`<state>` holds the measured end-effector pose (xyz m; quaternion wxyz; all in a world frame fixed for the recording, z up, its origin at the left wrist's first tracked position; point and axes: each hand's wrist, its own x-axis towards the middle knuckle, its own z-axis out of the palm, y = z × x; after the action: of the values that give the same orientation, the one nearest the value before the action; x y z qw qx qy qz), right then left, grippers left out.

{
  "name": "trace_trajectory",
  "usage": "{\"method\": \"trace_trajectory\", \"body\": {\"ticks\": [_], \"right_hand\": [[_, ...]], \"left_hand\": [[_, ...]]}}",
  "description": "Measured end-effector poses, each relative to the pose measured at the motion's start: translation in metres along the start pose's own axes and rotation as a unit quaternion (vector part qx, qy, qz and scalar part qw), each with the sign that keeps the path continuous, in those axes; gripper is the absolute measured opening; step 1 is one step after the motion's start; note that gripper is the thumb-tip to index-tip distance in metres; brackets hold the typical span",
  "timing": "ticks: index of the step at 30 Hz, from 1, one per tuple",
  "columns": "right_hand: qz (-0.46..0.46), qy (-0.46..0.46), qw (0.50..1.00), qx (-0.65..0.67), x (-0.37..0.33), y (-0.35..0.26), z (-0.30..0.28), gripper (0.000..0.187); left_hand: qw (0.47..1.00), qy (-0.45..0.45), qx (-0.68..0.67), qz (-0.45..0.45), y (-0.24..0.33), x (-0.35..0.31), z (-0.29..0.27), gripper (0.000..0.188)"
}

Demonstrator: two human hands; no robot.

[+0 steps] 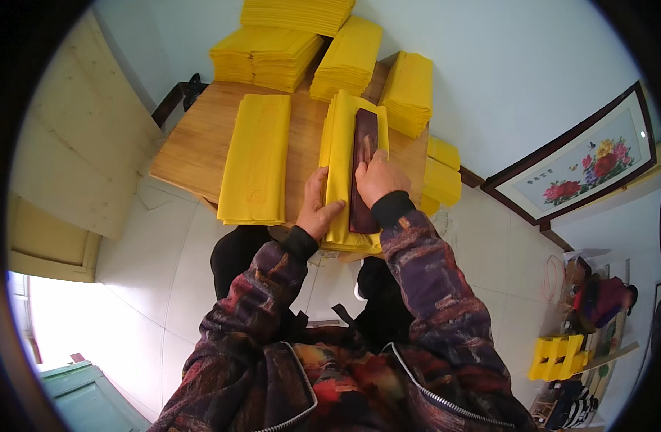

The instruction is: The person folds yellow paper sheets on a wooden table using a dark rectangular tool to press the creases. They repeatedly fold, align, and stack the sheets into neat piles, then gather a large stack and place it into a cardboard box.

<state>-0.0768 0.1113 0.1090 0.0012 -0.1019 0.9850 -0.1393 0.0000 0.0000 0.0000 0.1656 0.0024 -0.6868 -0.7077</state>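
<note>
I see the right hand [379,178] pressing flat, fingers curled, on the dark wooden block [363,169] atop the yellow paper stack [339,155] (on the wooden table [193,147]). The left hand [317,209] seems to pinch the stack's near edge.

On the wooden desk [193,151] the right hand [379,178] presses a dark wooden block [364,169] onto a folded stack of yellow paper [339,155], and the left hand [317,207] grips the near left edge of this stack. A second yellow stack [258,158] lies just beside it on the left, and more yellow piles [287,54] stand at the far end of the desk.
</note>
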Motion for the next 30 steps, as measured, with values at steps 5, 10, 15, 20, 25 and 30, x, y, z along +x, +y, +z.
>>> {"method": "trace_trajectory", "body": {"ticks": [5,10,15,20,25,30], "right_hand": [[0.011,0.027,0.997,0.07,0.003,0.017,0.0,0.035],[-0.012,0.107,0.91,0.4,0.011,0.052,-0.016,0.032],[-0.154,0.093,0.726,0.664,-0.008,0.115,-0.026,0.026],[0.046,-0.009,0.575,0.817,-0.056,0.162,0.0,0.029],[0.202,-0.039,0.478,0.854,-0.098,0.174,0.033,0.035],[0.135,-0.084,0.519,0.84,-0.115,0.193,0.059,0.033]], "left_hand": [[0.998,-0.002,0.056,0.006,0.011,0.004,-0.002,0.066],[0.997,0.008,-0.014,-0.075,0.011,0.004,0.001,0.067],[0.995,-0.031,-0.025,-0.09,0.007,0.017,-0.007,0.066],[0.985,-0.003,0.132,-0.111,0.04,0.038,-0.009,0.058],[0.979,0.042,0.165,-0.115,0.052,0.071,-0.006,0.04],[0.975,0.065,0.16,-0.141,0.051,0.084,-0.001,0.027]]}}
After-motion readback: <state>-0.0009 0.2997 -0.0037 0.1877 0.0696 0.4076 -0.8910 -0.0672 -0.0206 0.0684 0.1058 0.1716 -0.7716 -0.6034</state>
